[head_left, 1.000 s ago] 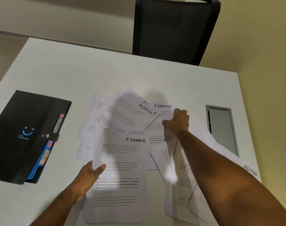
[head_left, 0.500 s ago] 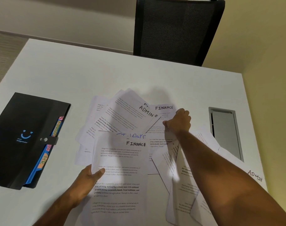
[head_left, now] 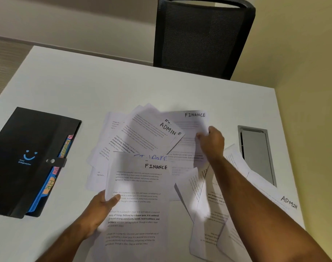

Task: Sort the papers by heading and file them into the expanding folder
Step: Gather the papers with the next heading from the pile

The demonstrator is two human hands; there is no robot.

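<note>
Two hands in play, left hand (head_left: pixel 97 210) and right hand (head_left: pixel 212 142). One black expanding folder (head_left: pixel 27 157) on one white desk (head_left: pixel 85 87). Two sheets headed FINANCE (head_left: pixel 155 166) (head_left: pixel 195 114), two headed ADMIN (head_left: pixel 170 129) (head_left: pixel 289 202); the rest of the overlapping pile can't be counted. One chair (head_left: pixel 201 36), one desk hatch (head_left: pixel 256 154).

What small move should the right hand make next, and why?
Probably carry the far FINANCE sheet, which the right hand pinches, onto the FINANCE sheet the left hand holds. Both headings match, and the expanding folder is strapped shut.
</note>
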